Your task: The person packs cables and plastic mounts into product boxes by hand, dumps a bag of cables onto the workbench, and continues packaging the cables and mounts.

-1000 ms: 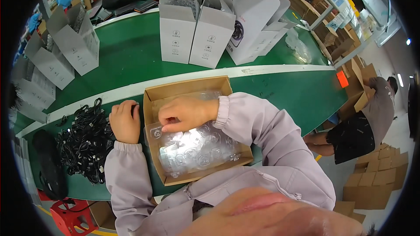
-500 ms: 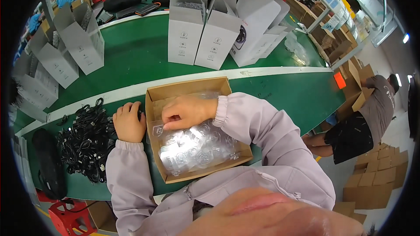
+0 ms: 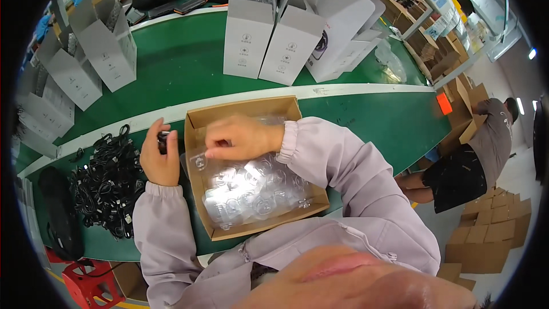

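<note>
My right hand [image 3: 237, 138] is over the left part of a shallow cardboard box [image 3: 200, 217], fingers pinched on a clear plastic bag [image 3: 199, 162] with printed marks. More clear bags [image 3: 257, 194] lie flat and shiny inside the box. Just outside its left wall, my left hand [image 3: 160, 160] is raised, thumb and fingers closed around a small dark glossy item [image 3: 164, 142] that they partly cover. Left of that hand a heap of black coiled cables [image 3: 106, 186] spreads over the green table.
Tall white cartons [image 3: 249, 43] with raised flaps stand beyond the white strip [image 3: 229, 100], and more white cartons [image 3: 108, 54] are at far left. A black case [image 3: 57, 212] lies left of the cables. Another person [image 3: 494, 131] bends over brown boxes at right.
My left hand has lifted off the table beside the box and now holds a small dark item. My right hand has shifted slightly left and up, drawing the clear bag toward the box's left wall.
</note>
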`<state>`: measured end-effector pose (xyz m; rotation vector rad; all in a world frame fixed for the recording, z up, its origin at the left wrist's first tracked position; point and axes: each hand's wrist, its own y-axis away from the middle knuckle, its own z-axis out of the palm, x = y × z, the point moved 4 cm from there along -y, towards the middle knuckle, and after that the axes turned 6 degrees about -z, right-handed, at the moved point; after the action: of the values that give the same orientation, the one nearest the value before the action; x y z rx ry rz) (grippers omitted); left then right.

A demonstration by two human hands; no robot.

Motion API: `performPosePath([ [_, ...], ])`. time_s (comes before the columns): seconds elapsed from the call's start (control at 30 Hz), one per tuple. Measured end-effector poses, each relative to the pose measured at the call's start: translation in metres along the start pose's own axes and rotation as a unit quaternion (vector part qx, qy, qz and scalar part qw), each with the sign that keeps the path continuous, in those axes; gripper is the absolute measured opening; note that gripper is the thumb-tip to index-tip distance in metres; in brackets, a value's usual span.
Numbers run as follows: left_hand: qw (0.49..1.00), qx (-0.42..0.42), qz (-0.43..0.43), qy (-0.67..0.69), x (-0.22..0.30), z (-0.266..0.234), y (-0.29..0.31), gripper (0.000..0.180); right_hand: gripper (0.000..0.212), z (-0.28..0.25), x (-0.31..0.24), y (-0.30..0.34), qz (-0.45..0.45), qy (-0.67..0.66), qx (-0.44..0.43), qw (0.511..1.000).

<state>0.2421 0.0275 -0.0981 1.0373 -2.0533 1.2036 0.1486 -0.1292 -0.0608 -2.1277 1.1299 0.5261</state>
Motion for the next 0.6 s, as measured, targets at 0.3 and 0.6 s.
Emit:
performPosePath([
  [0.3, 0.983, -0.054, 0.080, 0.154, -0.006, 0.012, 0.010, 0.030, 0.013, 0.006, 0.017, -0.003, 0.062, -0.008, 0.034, 0.997],
  [0.6, 0.981, -0.036, 0.144, 0.123, -0.003, 0.007, 0.007, 0.032, 0.009, 0.008, 0.040, -0.017, 0.077, 0.001, 0.081, 0.994],
])
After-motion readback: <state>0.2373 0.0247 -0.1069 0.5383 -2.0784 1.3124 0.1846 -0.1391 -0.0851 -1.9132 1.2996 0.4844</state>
